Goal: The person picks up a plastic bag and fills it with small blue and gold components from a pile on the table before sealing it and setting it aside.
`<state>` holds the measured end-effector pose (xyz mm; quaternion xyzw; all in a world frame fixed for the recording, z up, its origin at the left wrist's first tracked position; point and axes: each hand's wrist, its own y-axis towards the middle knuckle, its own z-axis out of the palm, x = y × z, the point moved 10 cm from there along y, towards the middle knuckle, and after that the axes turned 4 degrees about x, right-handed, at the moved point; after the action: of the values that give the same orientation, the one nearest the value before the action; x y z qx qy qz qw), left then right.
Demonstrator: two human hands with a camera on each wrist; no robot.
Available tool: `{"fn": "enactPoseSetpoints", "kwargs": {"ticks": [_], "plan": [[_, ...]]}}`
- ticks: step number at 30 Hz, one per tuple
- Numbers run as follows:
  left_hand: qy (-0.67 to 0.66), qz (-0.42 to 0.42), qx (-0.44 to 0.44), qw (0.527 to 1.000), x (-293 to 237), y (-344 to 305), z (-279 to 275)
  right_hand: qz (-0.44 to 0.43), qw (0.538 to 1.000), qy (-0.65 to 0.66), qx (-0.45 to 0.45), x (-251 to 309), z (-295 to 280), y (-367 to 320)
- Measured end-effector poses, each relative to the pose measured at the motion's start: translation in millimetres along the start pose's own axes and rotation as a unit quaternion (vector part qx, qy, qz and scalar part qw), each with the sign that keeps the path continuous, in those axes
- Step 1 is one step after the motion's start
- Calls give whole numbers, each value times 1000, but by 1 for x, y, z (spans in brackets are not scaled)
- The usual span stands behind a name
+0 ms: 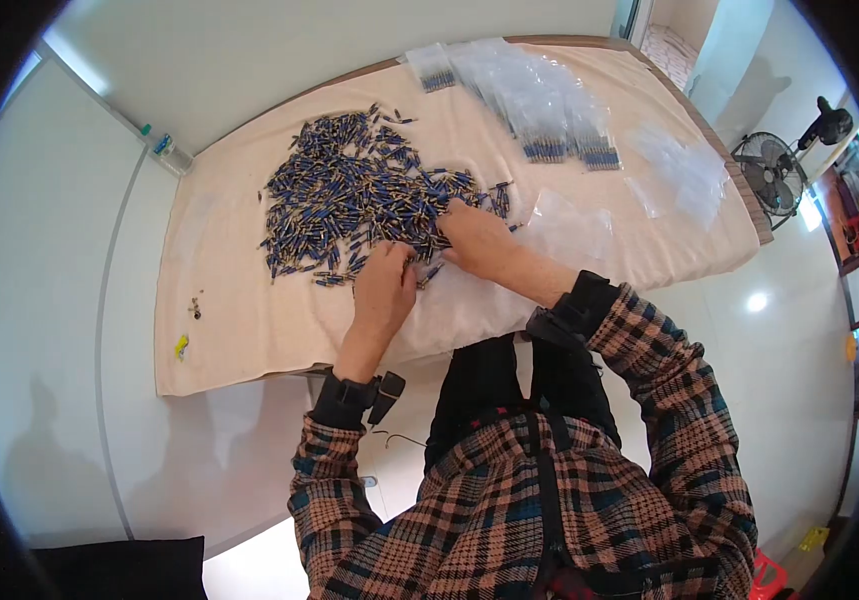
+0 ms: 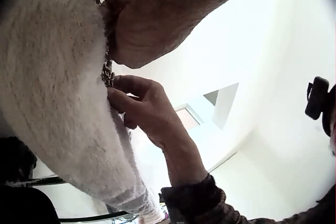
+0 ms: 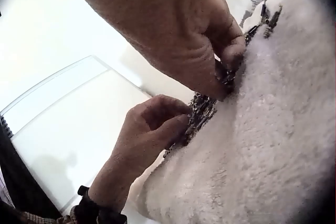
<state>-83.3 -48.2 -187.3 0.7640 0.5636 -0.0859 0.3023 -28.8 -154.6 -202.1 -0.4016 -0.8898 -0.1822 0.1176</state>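
Observation:
A wide pile of small blue and brass-coloured pieces (image 1: 334, 195) lies on a cream cloth (image 1: 239, 330). At the pile's near edge is the left hand (image 1: 385, 285), its fingers bent down among the pieces. The right hand (image 1: 479, 240) reaches into the pile's right side, fingertips lowered on the pieces. In the left wrist view the right hand (image 2: 152, 111) has thumb and fingers close together at the pieces. The right wrist view has the left hand (image 3: 149, 132) with curved fingers touching the pile (image 3: 202, 111). Whether either hand pinches a piece is hidden.
Clear bags with rows of pieces (image 1: 544, 150) lie at the back right. Flat clear bags (image 1: 684, 180) are at the far right, another (image 1: 569, 230) beside the right forearm. A small bottle (image 1: 171, 155) stands by the wall, a yellow item (image 1: 182, 346) at front left.

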Motion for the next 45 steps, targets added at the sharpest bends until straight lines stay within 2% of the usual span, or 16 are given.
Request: {"fn": "enactPoseSetpoints", "kwargs": {"ticks": [7,11,14,17,18,21,25,30,34,37,41,45], "plan": [[-29,-5,-10,1000,-9,-3,9,-40,995,27,-85,-6,-12,-23],[-45,-7,-6,999,-11,4,18,-29,993,84,-77,-17,-10,-34],[-68,5,-11,998,-13,9,22,-48,970,184,-152,-25,-23,-41],[-150,-65,10,986,-10,14,27,-31,957,236,-165,-38,-22,-42],[-148,-65,11,987,-12,16,28,-23,950,262,-169,-42,-22,-42],[-221,-100,14,970,-11,17,33,-8,947,280,-157,-47,-16,-41],[-255,-114,18,960,-13,22,44,-1,939,306,-155,-47,-17,-44],[-253,-83,6,964,-13,31,49,9,927,348,-138,-49,-14,-45],[-322,-129,23,938,-10,31,48,20,894,434,-113,-53,-8,-43],[-415,-165,26,894,-5,31,50,40,880,463,-93,-55,-6,-42],[-433,-185,53,881,1,28,54,55,863,494,-86,-60,3,-40],[-468,-168,46,866,4,30,57,68,845,524,-81,-62,5,-40]]}}
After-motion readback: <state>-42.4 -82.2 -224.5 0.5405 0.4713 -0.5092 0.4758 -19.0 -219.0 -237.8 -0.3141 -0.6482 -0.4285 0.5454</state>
